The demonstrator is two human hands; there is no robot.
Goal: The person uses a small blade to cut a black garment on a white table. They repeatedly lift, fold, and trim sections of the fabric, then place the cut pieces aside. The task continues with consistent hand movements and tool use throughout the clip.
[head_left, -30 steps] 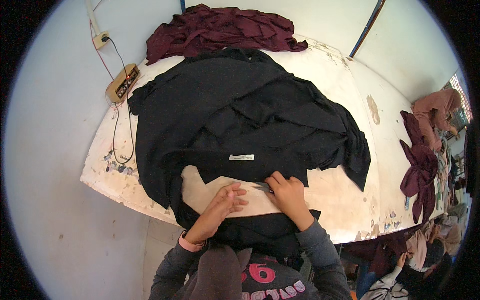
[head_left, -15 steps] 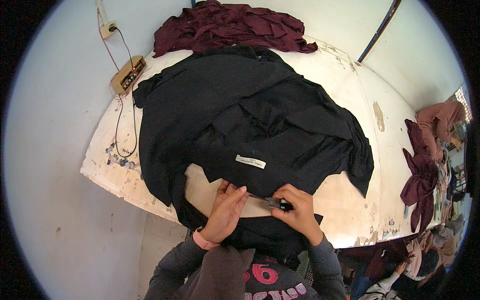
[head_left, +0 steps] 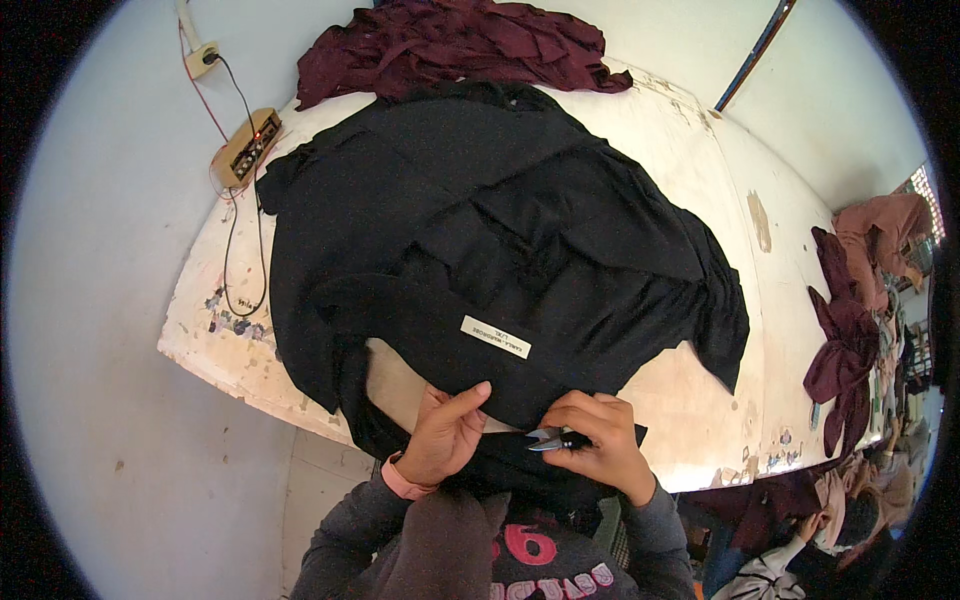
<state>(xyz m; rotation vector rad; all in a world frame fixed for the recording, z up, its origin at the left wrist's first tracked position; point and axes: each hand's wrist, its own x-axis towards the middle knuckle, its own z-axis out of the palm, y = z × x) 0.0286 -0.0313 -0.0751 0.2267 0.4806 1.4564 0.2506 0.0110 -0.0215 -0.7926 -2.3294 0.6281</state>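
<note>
A large black garment [head_left: 380, 210] lies spread in folds over the white table, with a white label [head_left: 496, 337] sewn near its near edge. My left hand [head_left: 445, 435] pinches that near edge, its thumb on top of the cloth and its fingers partly hidden underneath. To its right, my right hand [head_left: 605, 445] is closed around a pair of thread snips [head_left: 553, 440]. Their metal blades point left, just below the garment's edge, and the dark handle is mostly covered by my fingers. The right fingertips also rest against the cloth.
Maroon cloth [head_left: 450, 50] is heaped at the table's [head_left: 690, 420] far edge. A tan power strip [head_left: 246, 148] with trailing cables sits at the far left by the wall. More maroon cloth [head_left: 842, 350] lies at the right edge, where other people [head_left: 830, 525] are.
The garment's near edge and label have shifted toward me and slightly left. The snips have drawn back from the cloth edge, and the left thumb now presses over the fabric.
</note>
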